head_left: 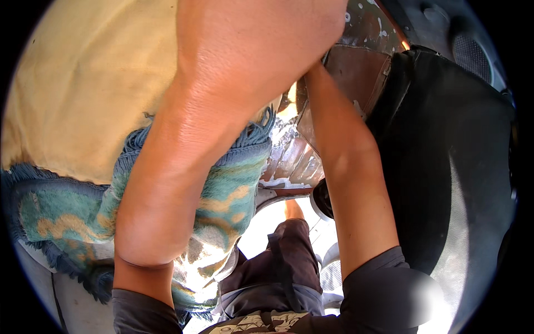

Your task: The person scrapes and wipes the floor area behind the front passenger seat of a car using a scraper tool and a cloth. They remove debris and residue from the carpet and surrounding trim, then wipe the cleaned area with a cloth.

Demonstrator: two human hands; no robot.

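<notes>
head view: person leans over a rug (233, 183), teal and blue with tan wavy bands and a fringed edge, its pale tan backing (83, 83) turned up at the left. left arm (183, 139) crosses over the rug and runs out of the top of the picture; left hand not seen. right arm (345, 167) reaches toward a wet, soapy reddish surface (295, 156); right hand is hidden behind the left arm, grip cannot be told. judged step: handling the rug during a wash. next move likely needs a firm two-handed hold on the heavy wet pile. count: one rug, two arms, no hands visible.
</notes>
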